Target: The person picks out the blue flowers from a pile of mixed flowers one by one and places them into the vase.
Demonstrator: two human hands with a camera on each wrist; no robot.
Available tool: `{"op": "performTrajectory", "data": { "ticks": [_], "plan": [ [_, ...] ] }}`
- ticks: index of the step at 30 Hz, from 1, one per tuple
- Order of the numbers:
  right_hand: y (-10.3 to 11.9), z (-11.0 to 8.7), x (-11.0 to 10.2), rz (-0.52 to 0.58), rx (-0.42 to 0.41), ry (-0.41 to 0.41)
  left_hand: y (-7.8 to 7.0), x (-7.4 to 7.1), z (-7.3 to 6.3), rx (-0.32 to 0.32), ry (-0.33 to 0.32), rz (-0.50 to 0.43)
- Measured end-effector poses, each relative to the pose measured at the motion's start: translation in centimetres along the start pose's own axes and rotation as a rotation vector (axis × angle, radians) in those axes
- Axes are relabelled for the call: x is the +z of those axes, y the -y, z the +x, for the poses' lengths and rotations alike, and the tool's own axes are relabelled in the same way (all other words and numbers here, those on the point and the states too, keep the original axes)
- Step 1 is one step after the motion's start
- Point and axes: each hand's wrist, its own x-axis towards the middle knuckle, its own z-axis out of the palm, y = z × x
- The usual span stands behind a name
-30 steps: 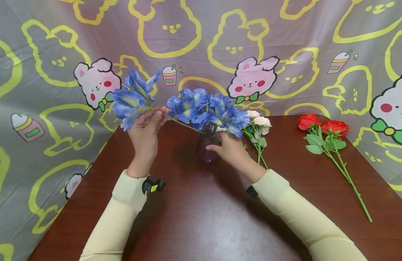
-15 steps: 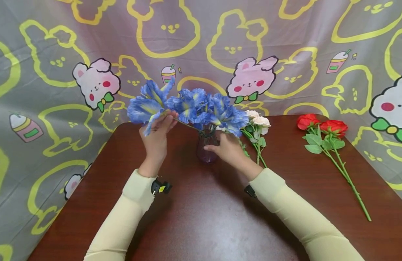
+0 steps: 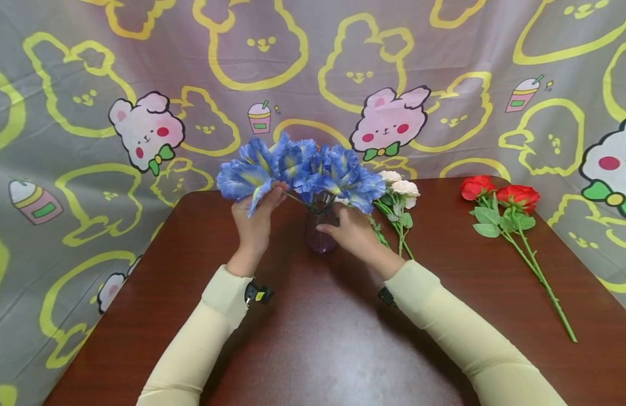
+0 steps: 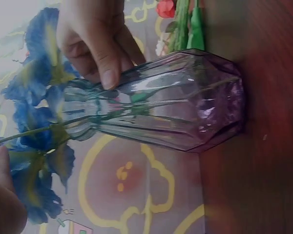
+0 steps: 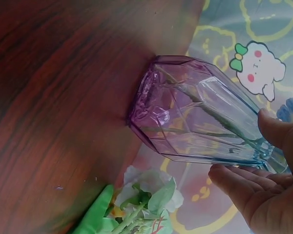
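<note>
My left hand (image 3: 253, 225) pinches the stem of a blue iris (image 3: 246, 177), just under its bloom. That stem slants right into the mouth of a glass vase (image 3: 319, 239), where other blue irises (image 3: 345, 177) stand. The vase is ribbed and faceted, bluish at the neck and purple at the base; it stands upright on the table. From its right side my right hand (image 3: 362, 234) holds it round the neck, thumb toward the front. Through the clear wall of the vase (image 5: 185, 114), the right wrist view shows stems reaching down inside.
White roses (image 3: 405, 190) with green stems lie just right of the vase, partly behind my right hand. Farther right are two red roses (image 3: 518, 198) with long stems. A cartoon-print cloth (image 3: 292, 67) hangs behind the dark wooden table (image 3: 313, 338).
My left hand has moved right with the iris, bringing its bloom down and against the other blue flowers. The right hand stays on the vase's neck.
</note>
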Motion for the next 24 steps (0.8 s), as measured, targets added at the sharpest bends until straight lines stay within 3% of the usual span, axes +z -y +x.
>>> {"op": "performTrajectory", "data": {
  "ticks": [6, 10, 14, 19, 21, 24],
  "plan": [
    [-0.2, 0.1, 0.2, -0.005, -0.025, -0.022, 1.3, 0.0, -0.3, -0.023, 0.004, -0.002],
    [-0.2, 0.2, 0.2, -0.013, -0.043, -0.036, 2.3, 0.1, -0.4, -0.033, -0.003, 0.045],
    [-0.1, 0.2, 0.0, -0.006, -0.034, -0.012, 3.0, 0.1, -0.3, -0.014, -0.017, 0.191],
    [0.0, 0.2, -0.1, 0.009, 0.000, 0.033, 1.6, 1.0, -0.6, 0.021, -0.013, 0.443],
    [0.0, 0.2, -0.1, 0.018, 0.014, 0.047, 0.9, 1.4, -0.8, 0.000, -0.009, 0.500],
    [-0.1, 0.3, 0.0, 0.026, 0.022, 0.057, 1.0, 1.4, -1.0, -0.043, -0.006, 0.539]
  ]
}}
